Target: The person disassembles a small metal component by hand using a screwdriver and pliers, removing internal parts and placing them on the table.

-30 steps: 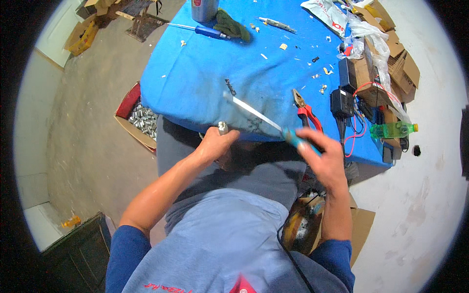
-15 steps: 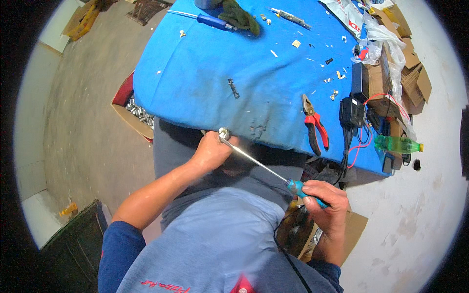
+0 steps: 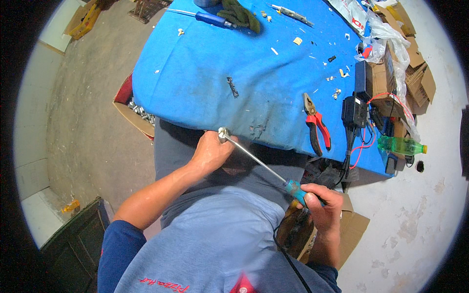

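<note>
Bare concrete floor surrounds a table (image 3: 195,88) draped in blue cloth, and the work happens just off the table's near edge, over the person's lap. A small round metal piece (image 3: 223,133) sits pinched at the fingertips of the left hand (image 3: 211,152), which is closed around it right at the near edge of the cloth. Into that piece runs the tip of a screwdriver (image 3: 266,163), its thin steel shaft slanting down and to the right to a teal handle, which the right hand (image 3: 323,205) grasps in a closed fist below the table's edge. On the table near its near right edge lie red-handled pliers (image 3: 316,122), jaws pointing away from the person. Just right of them, at the right edge, stand black power adapters (image 3: 355,110) with red and black wires trailing off the edge, and a green plastic bottle (image 3: 401,145) lies on its side beyond them. Toward the far edge rest a blue-handled screwdriver (image 3: 209,18) and a dark green rag (image 3: 240,14). Under the left edge, on the floor, a cardboard box (image 3: 134,119) holds silvery metal parts.
</note>
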